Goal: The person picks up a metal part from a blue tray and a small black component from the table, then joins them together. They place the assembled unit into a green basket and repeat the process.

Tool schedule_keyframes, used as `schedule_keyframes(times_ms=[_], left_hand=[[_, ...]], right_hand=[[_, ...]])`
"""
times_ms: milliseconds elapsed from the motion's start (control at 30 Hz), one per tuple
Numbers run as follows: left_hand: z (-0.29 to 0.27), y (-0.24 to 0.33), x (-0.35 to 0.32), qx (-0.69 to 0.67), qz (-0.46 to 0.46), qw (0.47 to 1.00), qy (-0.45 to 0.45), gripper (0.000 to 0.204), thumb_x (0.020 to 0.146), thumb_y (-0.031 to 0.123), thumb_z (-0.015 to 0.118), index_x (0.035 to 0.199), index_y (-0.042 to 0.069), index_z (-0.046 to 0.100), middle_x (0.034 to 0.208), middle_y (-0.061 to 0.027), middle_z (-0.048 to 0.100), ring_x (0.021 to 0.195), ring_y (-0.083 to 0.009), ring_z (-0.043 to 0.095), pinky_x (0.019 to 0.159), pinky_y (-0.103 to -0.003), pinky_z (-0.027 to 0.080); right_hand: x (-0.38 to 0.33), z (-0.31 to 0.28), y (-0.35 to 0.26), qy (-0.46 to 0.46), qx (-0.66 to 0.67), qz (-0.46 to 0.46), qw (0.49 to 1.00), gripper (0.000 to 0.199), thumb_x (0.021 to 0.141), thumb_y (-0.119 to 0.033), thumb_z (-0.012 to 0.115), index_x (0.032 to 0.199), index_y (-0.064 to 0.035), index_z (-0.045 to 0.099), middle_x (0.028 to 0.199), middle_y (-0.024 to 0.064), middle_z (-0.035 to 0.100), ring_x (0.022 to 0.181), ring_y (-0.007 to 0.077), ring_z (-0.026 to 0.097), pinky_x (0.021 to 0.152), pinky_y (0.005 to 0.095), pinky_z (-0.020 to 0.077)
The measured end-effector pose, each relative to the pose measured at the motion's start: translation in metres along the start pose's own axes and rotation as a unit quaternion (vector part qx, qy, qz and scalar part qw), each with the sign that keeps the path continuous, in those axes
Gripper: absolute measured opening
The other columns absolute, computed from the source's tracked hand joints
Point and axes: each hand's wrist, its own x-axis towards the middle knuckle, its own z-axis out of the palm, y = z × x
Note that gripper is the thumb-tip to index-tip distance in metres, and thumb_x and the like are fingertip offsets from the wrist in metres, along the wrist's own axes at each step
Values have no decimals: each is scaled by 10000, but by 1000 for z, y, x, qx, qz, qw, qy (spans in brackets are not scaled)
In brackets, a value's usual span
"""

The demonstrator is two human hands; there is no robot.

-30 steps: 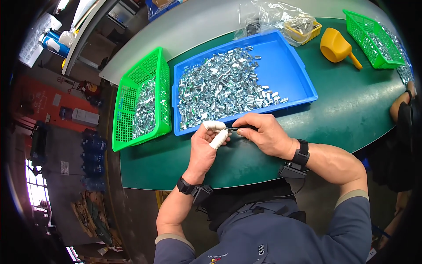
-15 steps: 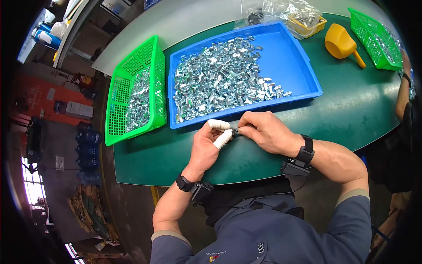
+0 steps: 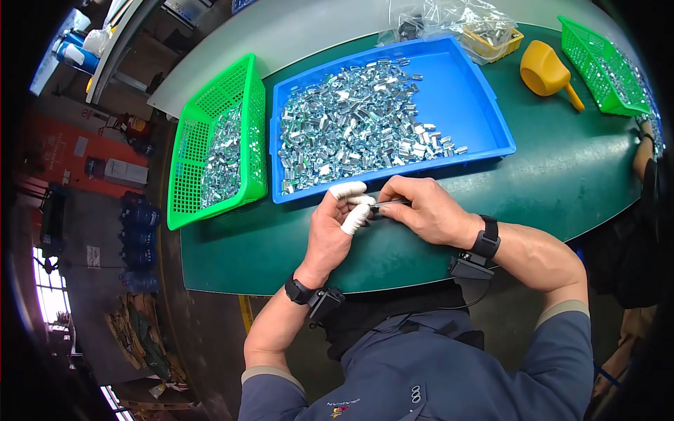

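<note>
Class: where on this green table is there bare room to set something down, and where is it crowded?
Bare: the table between blue tray, yellow scoop and right hand; also the near-left patch below the green basket. Crowded: the far edge, with bags and trays.

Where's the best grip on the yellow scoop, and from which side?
Probably the narrow handle of the yellow scoop, which sticks out toward the table's near edge, lower right of the bowl. Come in from that side: the blue tray crowds the bowl's left, while the handle lies clear.
</note>
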Motion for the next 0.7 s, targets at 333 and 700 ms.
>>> schedule_keyframes(times_ms=[333,700], left_hand=[[0,-6,-1,29,2,999,-23,398,985,45,679,1363,15,556,1135,-89,697,974,-137,681,864,-277,561],[0,-9,-2,65,34,997,-26,375,980,61,698,1337,9,596,1124,-73,709,972,-119,684,865,-265,559]], right_hand=[[0,1,2,-9,19,-15,1000,146,970,-92,685,1047,26,645,896,108,697,825,140,645,752,317,528],[0,-2,1,-10,75,18,997,145,994,-95,667,1068,28,652,892,81,702,825,107,628,745,293,525]])
